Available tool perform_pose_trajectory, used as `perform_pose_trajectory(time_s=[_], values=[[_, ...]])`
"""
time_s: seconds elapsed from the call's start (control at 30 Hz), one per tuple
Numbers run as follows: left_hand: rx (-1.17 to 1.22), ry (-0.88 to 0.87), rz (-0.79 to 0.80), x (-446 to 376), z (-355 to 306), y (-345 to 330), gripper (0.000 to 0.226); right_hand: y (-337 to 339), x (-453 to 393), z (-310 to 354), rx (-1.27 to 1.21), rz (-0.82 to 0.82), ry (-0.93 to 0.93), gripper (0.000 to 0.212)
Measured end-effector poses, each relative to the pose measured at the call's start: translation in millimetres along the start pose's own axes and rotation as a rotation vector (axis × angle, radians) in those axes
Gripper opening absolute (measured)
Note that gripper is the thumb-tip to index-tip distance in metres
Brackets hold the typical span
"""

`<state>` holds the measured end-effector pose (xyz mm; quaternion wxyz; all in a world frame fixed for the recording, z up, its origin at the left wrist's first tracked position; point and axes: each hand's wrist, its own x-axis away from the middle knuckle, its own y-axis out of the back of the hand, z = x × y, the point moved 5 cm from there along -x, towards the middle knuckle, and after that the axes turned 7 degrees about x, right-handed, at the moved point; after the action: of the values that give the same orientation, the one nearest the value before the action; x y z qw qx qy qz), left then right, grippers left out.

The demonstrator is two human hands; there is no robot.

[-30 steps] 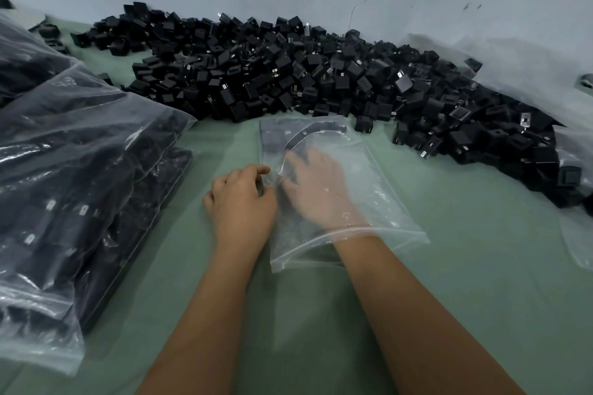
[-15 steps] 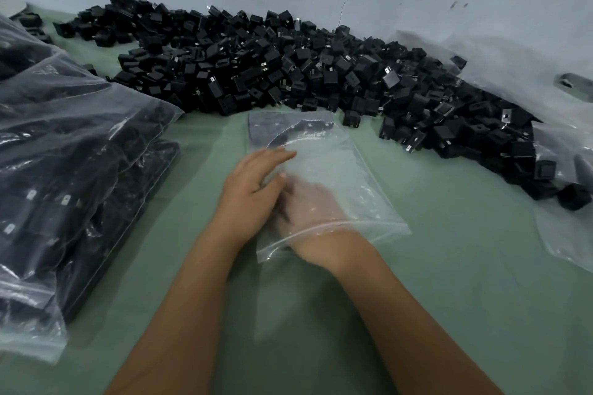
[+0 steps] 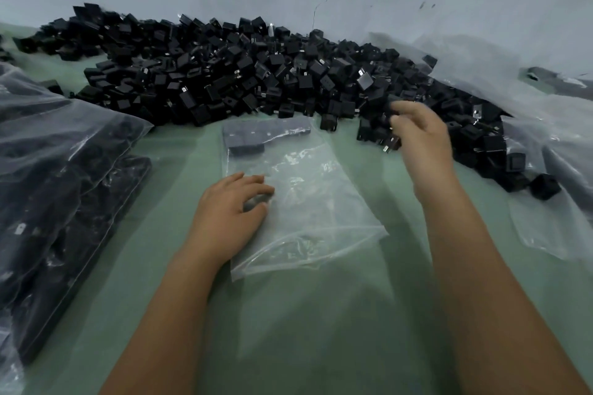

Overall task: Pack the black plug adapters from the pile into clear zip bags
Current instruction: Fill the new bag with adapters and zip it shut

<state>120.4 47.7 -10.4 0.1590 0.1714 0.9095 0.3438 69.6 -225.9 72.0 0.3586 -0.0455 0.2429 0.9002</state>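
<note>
A long pile of black plug adapters (image 3: 244, 80) lies along the far wall. In front of it a clear zip bag (image 3: 308, 202) lies flat on the green table, its open mouth toward me. A row of adapters (image 3: 266, 135) shows inside at its far end. My left hand (image 3: 231, 215) sits on the bag's left edge, with curled fingers and thumb pinching the plastic. My right hand (image 3: 420, 138) is out of the bag and over the pile's near edge. Its blurred fingers curl round a black adapter (image 3: 392, 142) whose metal prongs stick out below the palm.
Large filled bags of adapters (image 3: 61, 189) are stacked on the left. Loose clear plastic sheeting (image 3: 552, 151) covers the right side, with a few adapters (image 3: 545, 186) at its edge. Green table surface (image 3: 321, 330) lies between my forearms.
My right hand has come out of the bag and moved right and away to the pile. The left hand stays on the bag's left edge, its fingers curled again.
</note>
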Motion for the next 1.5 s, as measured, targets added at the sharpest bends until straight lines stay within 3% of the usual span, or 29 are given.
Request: perform_pose_trajectory(time_s=[0.07,0.13,0.2,0.27,0.37,0.47,0.63,0.8,0.93,1.1,1.2,1.3,1.33,1.43,1.5], values=[[-0.004,-0.005,-0.013,-1,0,-1,0.032,25,-28,-48,0.059,-0.340,-0.227,0.034],[-0.014,-0.009,-0.031,-2,0,-1,0.030,46,-43,-80,0.074,-0.556,-0.437,0.044],[-0.027,-0.016,-0.040,-4,0,-2,0.029,42,-54,-96,0.062,-0.531,-0.582,0.049],[-0.026,-0.022,-0.046,-4,2,-2,0.029,16,-60,-99,0.185,-0.356,-0.563,0.054],[-0.032,-0.021,-0.052,-6,3,-3,0.028,-30,-55,-92,0.552,-0.080,-0.279,0.069],[-0.024,-0.016,-0.057,-6,4,-3,0.027,-43,-50,-85,0.582,0.010,-0.025,0.058],[-0.030,-0.008,-0.042,-5,2,-2,0.027,-32,-32,-84,0.265,-0.070,-0.030,0.045],[-0.021,-0.003,-0.031,-4,-2,-1,0.027,-28,-7,-77,0.296,-0.132,-0.039,0.040],[-0.009,-0.008,-0.035,-2,-4,0,0.025,-23,13,-77,0.213,-0.175,-0.122,0.010],[0.001,-0.025,-0.099,1,-8,5,0.022,-15,35,-74,0.007,-0.275,-0.190,0.012],[0.253,-0.034,-0.242,13,-13,14,0.025,-7,49,-69,-0.098,-0.365,-0.223,0.013],[0.556,-0.018,-0.142,23,-23,12,0.014,1,63,-63,-0.111,-0.453,-0.203,0.016],[0.564,-0.033,-0.063,25,-28,9,0.023,3,69,-59,-0.106,-0.489,-0.174,0.012],[0.468,-0.039,0.215,29,-35,-5,0.081,4,87,-44,-0.222,-0.565,-0.062,0.008],[0.357,-0.035,0.323,30,-34,-14,0.101,1,99,-31,-0.305,-0.550,0.031,0.005]])
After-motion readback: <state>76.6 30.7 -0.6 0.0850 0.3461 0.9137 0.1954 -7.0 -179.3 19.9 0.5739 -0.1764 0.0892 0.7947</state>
